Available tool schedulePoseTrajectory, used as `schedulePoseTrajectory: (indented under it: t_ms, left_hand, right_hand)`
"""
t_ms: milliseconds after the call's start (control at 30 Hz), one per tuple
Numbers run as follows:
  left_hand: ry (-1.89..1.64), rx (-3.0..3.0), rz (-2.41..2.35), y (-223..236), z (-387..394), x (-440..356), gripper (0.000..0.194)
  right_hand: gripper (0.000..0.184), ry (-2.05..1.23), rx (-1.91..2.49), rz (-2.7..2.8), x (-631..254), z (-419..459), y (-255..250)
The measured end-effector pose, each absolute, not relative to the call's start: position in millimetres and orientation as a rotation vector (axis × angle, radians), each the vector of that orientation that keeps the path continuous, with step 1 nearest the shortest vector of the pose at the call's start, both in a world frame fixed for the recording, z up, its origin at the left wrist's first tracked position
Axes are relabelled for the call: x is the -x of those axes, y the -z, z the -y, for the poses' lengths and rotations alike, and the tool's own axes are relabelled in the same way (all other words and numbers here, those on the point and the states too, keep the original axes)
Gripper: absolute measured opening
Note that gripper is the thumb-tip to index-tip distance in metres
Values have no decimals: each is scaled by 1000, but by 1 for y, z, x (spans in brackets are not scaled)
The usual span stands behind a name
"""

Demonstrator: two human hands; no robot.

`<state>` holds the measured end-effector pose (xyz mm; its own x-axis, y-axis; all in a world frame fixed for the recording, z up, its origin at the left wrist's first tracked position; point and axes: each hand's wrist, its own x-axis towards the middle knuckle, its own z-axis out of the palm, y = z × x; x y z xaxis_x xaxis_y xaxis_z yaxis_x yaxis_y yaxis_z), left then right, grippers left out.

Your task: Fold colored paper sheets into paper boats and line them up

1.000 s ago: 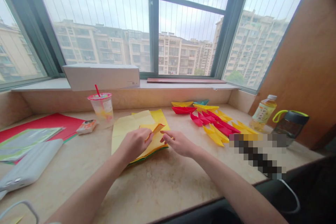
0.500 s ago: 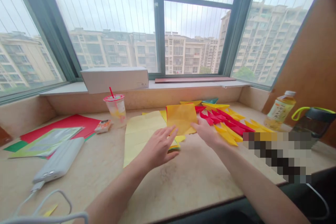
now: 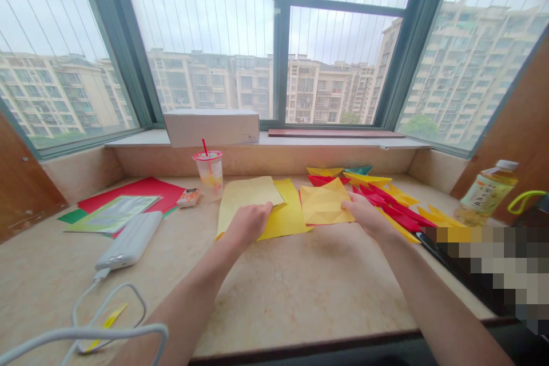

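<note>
My left hand [image 3: 253, 220] is closed on the right edge of a pale yellow paper sheet [image 3: 242, 191], lifting that edge a little. Under it lies a brighter yellow sheet [image 3: 289, 223], flat on the tabletop. To its right, my right hand [image 3: 363, 211] pinches a creased orange-yellow sheet of paper [image 3: 319, 206] by its right side, with fold lines showing across it. Just beyond that hand are folded paper shapes: red ones [image 3: 397, 213], yellow ones [image 3: 369, 178] and a teal one [image 3: 358, 170].
At left lie red paper [image 3: 137, 191], a clear packet [image 3: 114, 214] and a white power bank [image 3: 131, 240] with its cable [image 3: 124, 331]. A plastic cup [image 3: 210, 177] with a red straw stands behind. A drink bottle [image 3: 489, 191] is at right; a white box [image 3: 212, 127] sits on the sill.
My left hand has gone from spread fingers to gripping the pale sheet. The orange-yellow paper has shifted away from the pile in my right hand, uncovering the bright yellow sheet. The view has turned left.
</note>
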<state>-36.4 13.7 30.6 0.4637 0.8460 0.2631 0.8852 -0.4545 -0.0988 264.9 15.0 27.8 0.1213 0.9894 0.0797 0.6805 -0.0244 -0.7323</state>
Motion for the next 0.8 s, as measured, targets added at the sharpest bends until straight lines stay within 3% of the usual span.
schedulePoseTrajectory:
  t_ms: [167, 267, 367, 533, 667, 800]
  left_hand:
    - [529, 2250, 1630, -44, -16, 49, 29]
    - [561, 2225, 1614, -49, -15, 53, 29]
    - [535, 2265, 1616, -45, -15, 51, 30]
    - [328, 2494, 1556, -25, -16, 39, 34]
    - [309, 2584, 1512, -19, -15, 33, 34]
    - [392, 2586, 1529, -22, -13, 33, 28]
  right_hand:
    - [33, -1298, 1406, 1800, -238, 3, -24]
    - [29, -1512, 1243, 1887, -207, 15, -12]
    - [45, -1408, 1319, 1932, -187, 18, 0]
    - [37, -472, 1502, 2026, -201, -3, 9]
    - [40, -442, 1631, 1972, -212, -13, 14]
    - [60, -799, 1609, 1805, -208, -15, 17]
